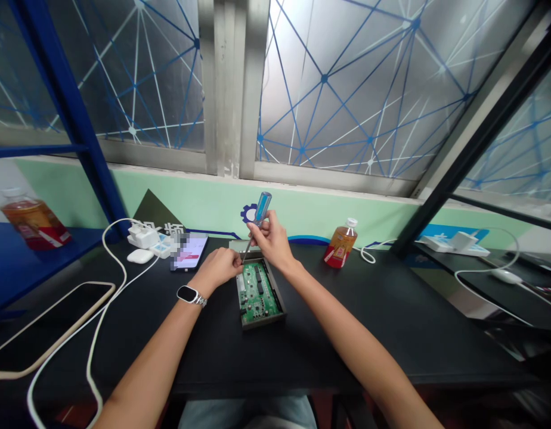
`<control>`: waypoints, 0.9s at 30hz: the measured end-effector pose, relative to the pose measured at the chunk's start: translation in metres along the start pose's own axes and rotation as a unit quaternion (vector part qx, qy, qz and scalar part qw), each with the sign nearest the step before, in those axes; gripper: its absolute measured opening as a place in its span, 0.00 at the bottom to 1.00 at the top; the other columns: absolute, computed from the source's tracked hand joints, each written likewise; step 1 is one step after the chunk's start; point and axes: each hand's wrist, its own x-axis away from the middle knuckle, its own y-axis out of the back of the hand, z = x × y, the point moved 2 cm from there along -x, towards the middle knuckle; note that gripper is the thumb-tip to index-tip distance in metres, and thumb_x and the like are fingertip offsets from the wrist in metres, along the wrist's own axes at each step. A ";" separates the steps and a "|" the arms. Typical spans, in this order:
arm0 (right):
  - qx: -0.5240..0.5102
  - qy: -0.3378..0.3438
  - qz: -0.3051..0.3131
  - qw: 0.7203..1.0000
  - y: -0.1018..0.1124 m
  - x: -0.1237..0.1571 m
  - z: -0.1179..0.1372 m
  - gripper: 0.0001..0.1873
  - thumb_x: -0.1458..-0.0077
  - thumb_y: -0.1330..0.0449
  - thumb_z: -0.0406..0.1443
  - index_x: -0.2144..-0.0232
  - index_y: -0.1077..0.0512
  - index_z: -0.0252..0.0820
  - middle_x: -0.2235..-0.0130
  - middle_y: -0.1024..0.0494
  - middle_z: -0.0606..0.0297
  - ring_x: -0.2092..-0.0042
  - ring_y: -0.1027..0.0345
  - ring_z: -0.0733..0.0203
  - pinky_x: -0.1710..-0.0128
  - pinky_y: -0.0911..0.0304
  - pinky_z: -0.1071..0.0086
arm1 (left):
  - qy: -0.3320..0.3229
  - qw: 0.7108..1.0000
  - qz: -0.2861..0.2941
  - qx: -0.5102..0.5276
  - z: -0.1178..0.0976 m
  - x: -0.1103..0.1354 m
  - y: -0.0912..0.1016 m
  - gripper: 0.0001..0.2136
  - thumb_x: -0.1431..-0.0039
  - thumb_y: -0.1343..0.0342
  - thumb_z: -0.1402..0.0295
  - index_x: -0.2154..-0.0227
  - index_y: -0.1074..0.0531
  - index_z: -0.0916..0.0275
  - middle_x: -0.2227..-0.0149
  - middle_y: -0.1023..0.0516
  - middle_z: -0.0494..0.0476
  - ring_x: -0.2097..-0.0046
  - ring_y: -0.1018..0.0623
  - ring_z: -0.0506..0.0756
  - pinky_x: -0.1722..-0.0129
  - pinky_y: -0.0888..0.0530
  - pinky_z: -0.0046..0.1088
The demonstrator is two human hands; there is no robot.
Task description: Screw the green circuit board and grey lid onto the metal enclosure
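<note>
A green circuit board (257,292) lies in an open grey metal case (278,298) on the black table (392,322). My right hand (273,241) is closed around a screwdriver with a clear blue handle (260,210). Its shaft slants down to the board's far left corner. My left hand (219,266), with a watch (189,294) on the wrist, rests at that corner. Its fingers are pinched near the screwdriver tip, and what they hold is too small to make out.
A phone with a lit screen (190,251), a white charger (144,237) and an earbud case (140,256) sit at the back left. A dark phone (52,325) with white cable lies front left. Orange drink bottles stand at back right (341,244) and far left (34,223).
</note>
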 end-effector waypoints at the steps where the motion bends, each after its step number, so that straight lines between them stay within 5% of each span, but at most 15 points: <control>1: 0.004 0.001 -0.005 1.000 -0.001 0.000 -0.001 0.16 0.38 0.42 0.48 0.60 0.42 0.47 0.71 0.25 0.69 0.76 0.28 0.63 0.75 0.33 0.71 | 0.000 1.000 0.002 0.002 0.000 0.000 0.000 0.05 0.47 0.40 0.67 0.77 0.25 0.59 0.74 0.22 0.57 0.68 0.23 0.59 0.67 0.38 0.30; 13: 0.104 0.021 -0.002 0.994 -0.012 -0.028 -0.003 0.13 0.37 0.43 0.46 0.58 0.39 0.47 0.73 0.26 0.68 0.73 0.28 0.57 0.71 0.34 0.68 | -0.037 0.998 -0.041 0.044 0.007 -0.001 -0.006 0.10 0.38 0.44 0.61 0.69 0.24 0.61 0.67 0.20 0.60 0.64 0.23 0.58 0.64 0.34 0.30; 27: 0.163 -0.012 0.022 0.986 -0.020 -0.020 -0.023 0.11 0.35 0.45 0.45 0.58 0.40 0.46 0.74 0.26 0.69 0.71 0.26 0.58 0.69 0.35 0.69 | -0.049 0.996 -0.071 0.030 0.014 -0.002 -0.017 0.08 0.36 0.46 0.65 0.67 0.24 0.59 0.64 0.22 0.58 0.64 0.23 0.57 0.66 0.34 0.30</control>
